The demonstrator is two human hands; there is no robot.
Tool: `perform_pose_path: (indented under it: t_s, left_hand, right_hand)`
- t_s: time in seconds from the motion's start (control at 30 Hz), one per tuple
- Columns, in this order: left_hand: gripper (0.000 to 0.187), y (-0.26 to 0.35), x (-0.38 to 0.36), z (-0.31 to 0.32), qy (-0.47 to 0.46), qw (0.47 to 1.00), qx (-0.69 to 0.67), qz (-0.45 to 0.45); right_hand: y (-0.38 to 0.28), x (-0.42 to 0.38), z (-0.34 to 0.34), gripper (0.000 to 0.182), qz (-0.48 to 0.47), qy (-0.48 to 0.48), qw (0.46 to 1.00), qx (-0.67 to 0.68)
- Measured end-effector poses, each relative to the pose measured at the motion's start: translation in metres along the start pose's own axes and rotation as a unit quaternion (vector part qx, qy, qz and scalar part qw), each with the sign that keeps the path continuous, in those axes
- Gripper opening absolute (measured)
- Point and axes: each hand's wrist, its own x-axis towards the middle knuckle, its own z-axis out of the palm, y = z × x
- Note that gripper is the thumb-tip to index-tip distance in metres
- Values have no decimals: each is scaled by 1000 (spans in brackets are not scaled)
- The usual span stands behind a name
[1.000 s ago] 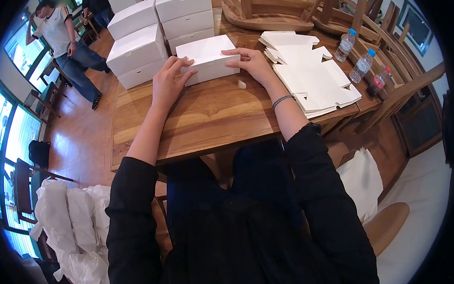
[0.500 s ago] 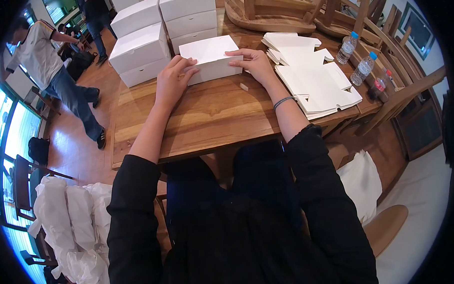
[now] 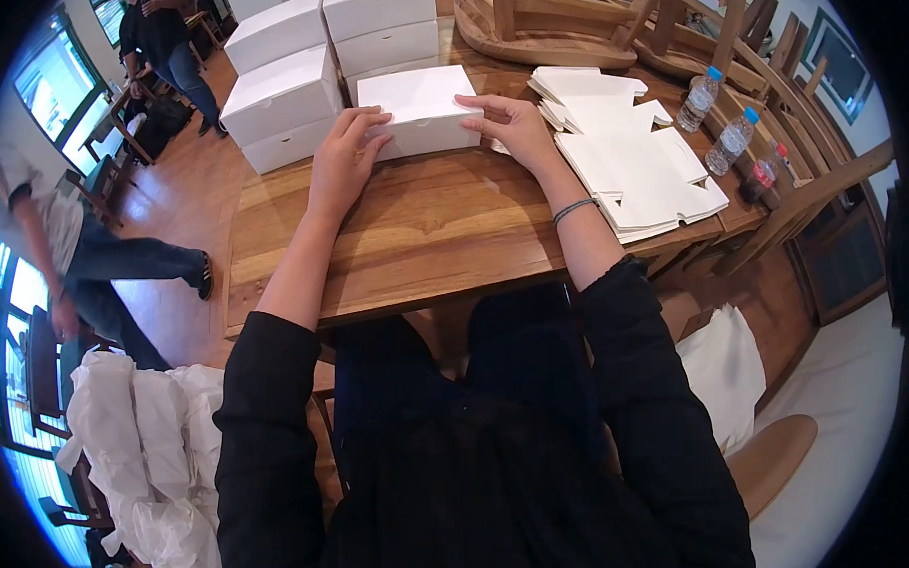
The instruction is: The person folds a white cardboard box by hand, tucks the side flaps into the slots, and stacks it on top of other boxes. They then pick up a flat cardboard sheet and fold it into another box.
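A closed white cardboard box (image 3: pixel 418 93) sits on the wooden table (image 3: pixel 422 225) in front of the stacked boxes. At its left end, my left hand (image 3: pixel 350 152) grips it with the thumb on the front and the fingers over the top edge. My right hand (image 3: pixel 514 130) holds the right end in the same way, thumb on top and fingers at the front corner. White boxes (image 3: pixel 279 85) stand in stacks just behind and to the left. To the right of my right hand lies a pile of flat, unfolded box blanks (image 3: pixel 636 172).
Two water bottles (image 3: pixel 732 142) and a dark drink bottle (image 3: pixel 764 173) stand at the right edge. Upturned wooden chairs (image 3: pixel 556 30) rest behind. White plastic bags (image 3: pixel 149 435) are at lower left. One person (image 3: pixel 83 247) walks on the left; another (image 3: pixel 171 54) stands farther back.
Both hands have pushed the box slightly away, closer to the stacks. A small scrap near my right hand is now mostly covered. The person on the left has walked nearer.
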Motion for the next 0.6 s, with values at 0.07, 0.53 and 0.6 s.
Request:
perform_pose_path:
  t_s: [0.07,0.53,0.6]
  left_hand:
    - [26,6,1,-4,-4,1000,7,-26]
    - [75,10,31,-47,295,936,114,156]
    - [76,4,31,-59,319,929,119,143]
  right_hand:
    - [-7,-1,2,42,7,17,1000,-12]
    - [-85,17,124,69,-250,286,925,19]
    - [-95,24,151,73,-270,299,915,27]
